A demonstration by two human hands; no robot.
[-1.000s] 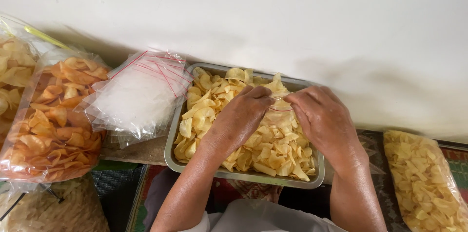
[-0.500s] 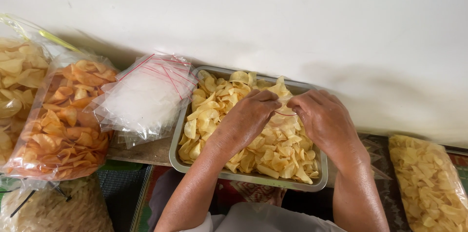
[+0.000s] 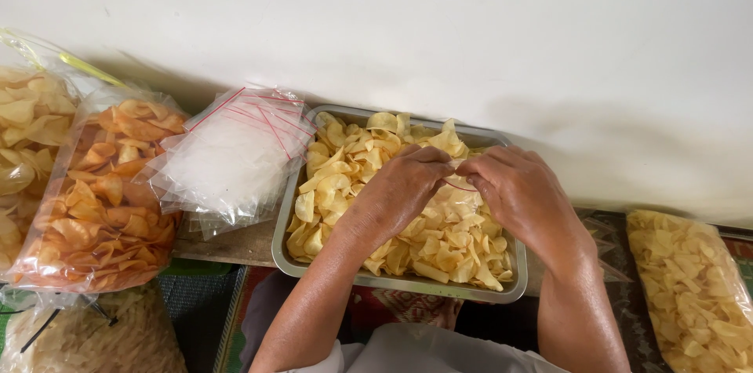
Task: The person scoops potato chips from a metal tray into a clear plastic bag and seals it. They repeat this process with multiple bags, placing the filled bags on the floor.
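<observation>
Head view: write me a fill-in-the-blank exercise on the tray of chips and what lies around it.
1. Both hands, the left hand and the right hand, meet over a metal tray filled with pale yellow ____.
2. The pile of empty clear bags with red strips lies to the ____ of the tray.
3. The sealed bag beside that pile holds chips of a deeper ____ colour.
4. Between the fingertips the hands pinch a small clear ____.

Missing words: chips; left; orange; bag
</observation>
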